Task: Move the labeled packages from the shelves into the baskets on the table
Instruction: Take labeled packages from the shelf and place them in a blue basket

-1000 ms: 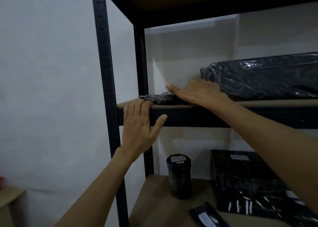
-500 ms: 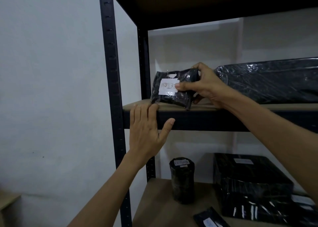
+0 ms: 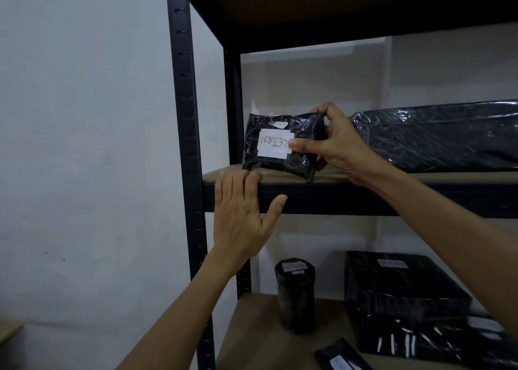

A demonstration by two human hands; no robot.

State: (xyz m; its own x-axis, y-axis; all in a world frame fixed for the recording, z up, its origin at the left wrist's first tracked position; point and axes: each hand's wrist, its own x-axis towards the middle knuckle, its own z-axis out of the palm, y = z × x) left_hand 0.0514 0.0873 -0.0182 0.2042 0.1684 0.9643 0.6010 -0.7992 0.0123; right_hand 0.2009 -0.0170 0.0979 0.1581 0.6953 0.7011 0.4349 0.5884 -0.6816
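Up on the middle shelf (image 3: 350, 176), a small black package (image 3: 280, 145) stood tipped on its lower edge near the left end, its flat face turned toward the camera. On that face sat a white label (image 3: 275, 143) with handwritten letters reading upside down. The right hand (image 3: 336, 142) held the package by its right end: the thumb lay across the front, touching the label's edge, while the fingers (image 3: 319, 110) curled over the top corner and behind, pinching the package between them. The left hand (image 3: 241, 215) rested flat against the dark front rail of the same shelf, just below the package. Its fingers lay pressed together with their tips hooked over the shelf edge, and its thumb was spread out to the right along the rail; it gripped nothing else.

Just right of the held package, a long black wrapped bundle (image 3: 437, 137) lay along the shelf, close behind the right hand. On the lower shelf (image 3: 252, 339) stood an upright black cylinder (image 3: 294, 296) with a label on its top. To its right sat a large black box (image 3: 403, 299), also labelled on top. A small flat black packet (image 3: 340, 358) lay near the front edge of that shelf, partly cut off by the frame. A dark metal upright (image 3: 185, 145) ran down the left side of the shelving, against a plain pale wall (image 3: 84, 145).
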